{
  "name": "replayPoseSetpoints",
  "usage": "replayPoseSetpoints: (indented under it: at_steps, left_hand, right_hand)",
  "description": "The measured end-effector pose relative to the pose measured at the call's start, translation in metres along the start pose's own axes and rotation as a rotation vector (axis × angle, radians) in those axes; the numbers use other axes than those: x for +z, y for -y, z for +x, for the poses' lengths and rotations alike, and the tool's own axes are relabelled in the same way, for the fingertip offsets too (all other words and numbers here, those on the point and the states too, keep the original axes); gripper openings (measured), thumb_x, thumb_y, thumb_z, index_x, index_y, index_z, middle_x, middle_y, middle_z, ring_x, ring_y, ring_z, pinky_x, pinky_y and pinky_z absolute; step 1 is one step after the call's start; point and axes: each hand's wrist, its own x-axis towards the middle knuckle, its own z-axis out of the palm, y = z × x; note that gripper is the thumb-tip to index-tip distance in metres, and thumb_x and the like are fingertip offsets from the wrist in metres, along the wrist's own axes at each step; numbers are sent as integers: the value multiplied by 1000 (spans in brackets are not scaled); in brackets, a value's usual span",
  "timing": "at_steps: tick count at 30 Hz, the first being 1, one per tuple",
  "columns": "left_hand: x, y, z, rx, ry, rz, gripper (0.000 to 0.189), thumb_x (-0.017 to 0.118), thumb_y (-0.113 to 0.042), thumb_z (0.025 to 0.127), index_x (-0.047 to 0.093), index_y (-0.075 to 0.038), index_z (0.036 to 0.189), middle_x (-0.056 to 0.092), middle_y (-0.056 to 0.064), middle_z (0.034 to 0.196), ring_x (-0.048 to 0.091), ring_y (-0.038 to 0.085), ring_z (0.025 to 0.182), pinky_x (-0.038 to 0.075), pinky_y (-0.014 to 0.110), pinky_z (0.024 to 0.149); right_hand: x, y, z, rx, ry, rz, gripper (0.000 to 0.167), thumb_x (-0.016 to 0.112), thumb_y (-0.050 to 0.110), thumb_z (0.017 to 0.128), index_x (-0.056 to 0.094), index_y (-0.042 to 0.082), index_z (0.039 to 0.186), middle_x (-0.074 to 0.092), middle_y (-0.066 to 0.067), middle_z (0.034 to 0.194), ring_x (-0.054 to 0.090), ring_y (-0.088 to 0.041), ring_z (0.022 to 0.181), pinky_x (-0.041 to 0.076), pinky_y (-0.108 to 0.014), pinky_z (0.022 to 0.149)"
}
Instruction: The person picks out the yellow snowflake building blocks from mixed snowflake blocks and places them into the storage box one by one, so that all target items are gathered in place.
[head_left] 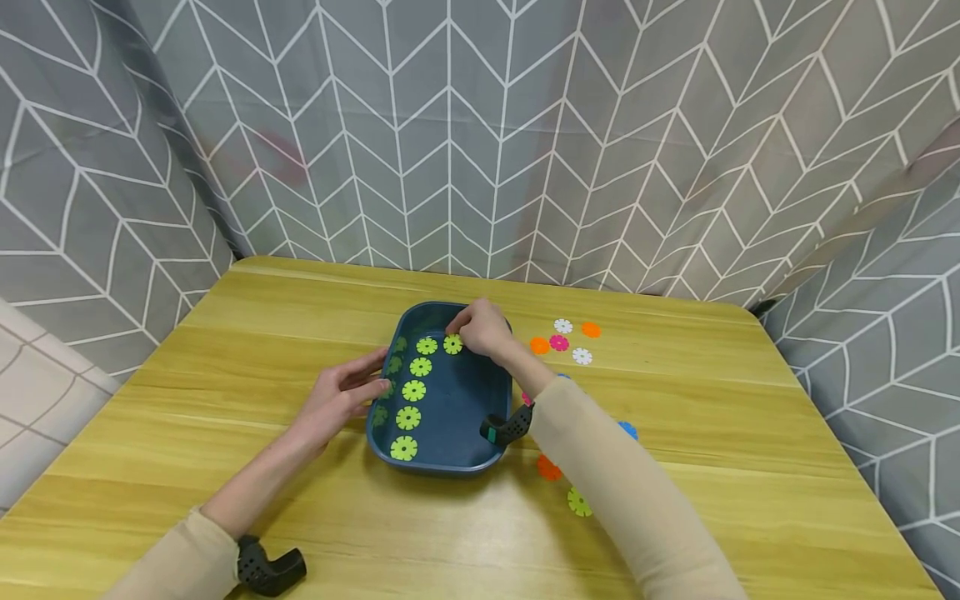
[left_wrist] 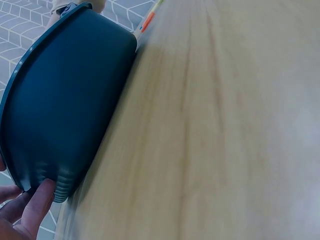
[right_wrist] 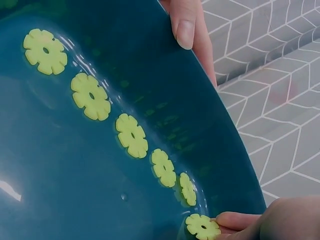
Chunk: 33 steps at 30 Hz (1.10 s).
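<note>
A dark blue plastic tray [head_left: 463, 400] sits on the table. Along its left side lie several yellow-green notched discs [head_left: 414, 390], flower-shaped with a small centre hole, in a line that bends at the far end. My left hand [head_left: 341, 393] grips the tray's left wall, thumb over the rim and fingers outside. Inside the far end of the tray, my right hand [head_left: 486, 327] pinches another yellow-green disc [right_wrist: 201, 227] by its edge, close to the tray floor. In the left wrist view, the tray's outer wall [left_wrist: 65, 95] hides its contents.
Right of the tray, loose discs lie on the wooden table [head_left: 697, 417]: white [head_left: 582, 356], orange [head_left: 591, 330], pink [head_left: 558, 342], blue [head_left: 628, 430] and yellow-green [head_left: 579, 502]. My right forearm hides part of that group. A patterned grey curtain [head_left: 450, 142] hangs behind the table.
</note>
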Motion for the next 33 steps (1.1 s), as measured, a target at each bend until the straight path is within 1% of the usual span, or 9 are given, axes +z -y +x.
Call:
replayPoseSetpoints:
  at_steps: [4,8,13,18,26,32,33]
  left_hand:
    - [0,0,0,0,-1,-2,61,62,-17,98,39,-8,154,42,20,154,54,41,130,59,36,87]
    - [0,-1,-1,-1,-3,0,62,63,-18,97,39,-8,154,43,20,154,54,41,129,59,35,87]
    - [-2,1,-2,-8,-6,10,63,64,-21,97,39,-10,154,43,18,154,54,40,130,58,36,87]
    - [-2,1,-2,-13,-6,18,63,63,-21,98,39,-10,154,42,18,155,53,40,130,58,37,89]
    - [-2,1,-2,-13,-8,28,62,62,-19,98,39,-9,154,44,18,154,54,40,130,58,37,88]
    - [-1,0,-2,-11,-6,21,62,62,-19,98,39,-9,154,43,18,154,53,40,130,58,37,88]
    - [-1,0,-2,-11,-5,19,62,62,-19,98,39,-9,154,43,18,154,53,40,130,58,37,89]
  right_hand:
    - [1,1,0,11,-14,-11,33,51,-8,90,79,4,102,73,-13,113,62,-28,103,46,-24,67]
    - [2,2,1,29,-24,-8,33,51,-7,91,80,5,102,72,-13,116,61,-29,106,45,-25,67]
    - [2,3,1,35,-32,1,32,51,-6,92,80,5,101,72,-13,117,61,-29,111,45,-24,66]
    - [4,2,0,30,-53,3,31,52,-6,92,80,5,100,72,-14,115,62,-29,102,41,-24,61]
    - [6,3,0,44,-83,-7,30,53,-4,91,80,6,99,73,-13,113,57,-27,86,33,-24,54]
    - [6,3,0,29,-102,-34,26,55,-1,93,80,5,98,75,-12,106,57,-24,80,36,-23,56]
    - [5,4,0,23,-104,-31,26,55,-1,93,80,4,98,76,-13,104,57,-25,78,35,-23,56]
